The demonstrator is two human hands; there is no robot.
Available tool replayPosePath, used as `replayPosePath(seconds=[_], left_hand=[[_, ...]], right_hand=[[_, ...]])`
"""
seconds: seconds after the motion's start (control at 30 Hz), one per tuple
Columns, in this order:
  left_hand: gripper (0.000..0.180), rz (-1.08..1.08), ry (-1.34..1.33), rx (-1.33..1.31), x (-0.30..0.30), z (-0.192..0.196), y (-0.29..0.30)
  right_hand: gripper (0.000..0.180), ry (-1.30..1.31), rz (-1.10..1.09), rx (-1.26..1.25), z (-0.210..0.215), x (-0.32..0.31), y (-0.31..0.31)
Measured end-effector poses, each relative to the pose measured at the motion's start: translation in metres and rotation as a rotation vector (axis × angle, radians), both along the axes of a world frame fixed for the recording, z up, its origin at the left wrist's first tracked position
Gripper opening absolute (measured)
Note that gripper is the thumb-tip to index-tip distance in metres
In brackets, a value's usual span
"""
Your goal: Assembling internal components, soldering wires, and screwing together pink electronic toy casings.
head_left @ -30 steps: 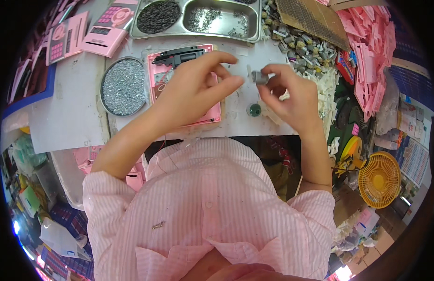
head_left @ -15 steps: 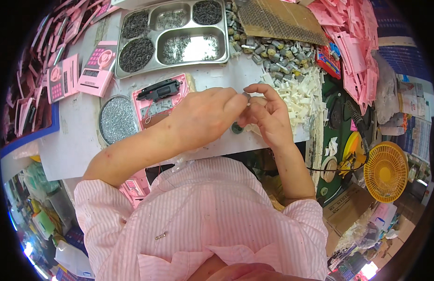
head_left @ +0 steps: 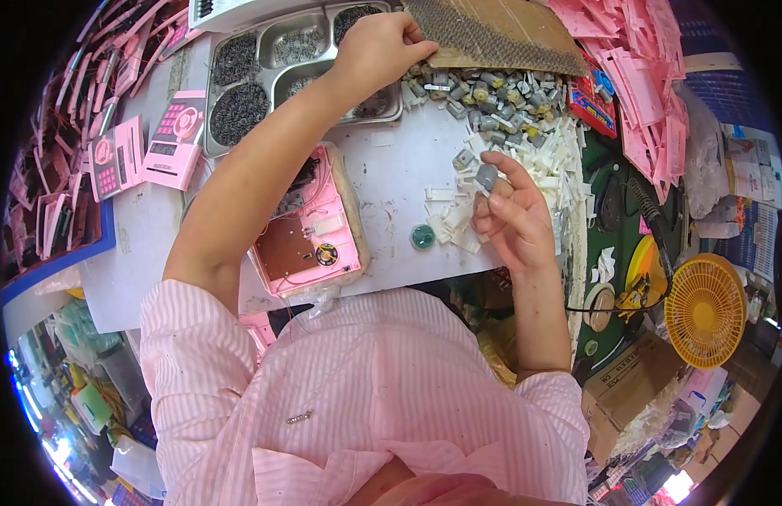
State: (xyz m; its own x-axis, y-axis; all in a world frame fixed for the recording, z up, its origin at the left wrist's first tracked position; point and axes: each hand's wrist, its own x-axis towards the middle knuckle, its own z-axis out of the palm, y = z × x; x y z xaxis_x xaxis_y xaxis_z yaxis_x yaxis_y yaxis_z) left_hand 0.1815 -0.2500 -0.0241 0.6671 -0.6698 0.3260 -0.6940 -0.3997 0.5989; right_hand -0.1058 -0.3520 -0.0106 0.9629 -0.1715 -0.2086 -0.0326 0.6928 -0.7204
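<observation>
The right hand [head_left: 513, 221] is pinching a small grey motor-like part [head_left: 487, 177] between thumb and fingertips, holding it just above the surface [head_left: 391, 181]. Right around that hand there's a scatter of little white plastic pieces [head_left: 458, 228], and a small round teal cap [head_left: 422, 237] sits just to its left. Beyond its fingertips is a whole heap of the same grey parts [head_left: 484, 97].

The left hand [head_left: 378, 46] is stretched way out over the far side, fingers curled down at the edge of a steel compartment tray [head_left: 273, 76] full of tiny dark screws and springs, just beside a sheet of perforated brown board [head_left: 492, 34]. Can't tell if it's actually gripping anything, since the fingertips are tucked under.

Under the left forearm lies an opened pink toy casing [head_left: 311, 240], insides up, with a circuit board and a small speaker showing. Further out to the left of that arm are pink calculator-style toys [head_left: 173, 139].
</observation>
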Motion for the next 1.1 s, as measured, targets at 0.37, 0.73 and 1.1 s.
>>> replayPosePath(seconds=[0.37,0.73,1.1], left_hand=[[0.017,0.076,-0.271,0.002,-0.010,0.006,-0.012],[0.015,-0.155,0.458,-0.244,-0.143,0.059,0.148],[0.018,-0.064,0.783,-0.333,-0.211,0.026,0.216]], right_hand=[[0.038,0.076,0.002,-0.587,0.009,-0.025,0.015],[0.035,0.194,0.313,-1.280,-0.002,-0.021,0.045],[0.037,0.218,0.267,-1.014,-0.001,-0.008,0.049]])
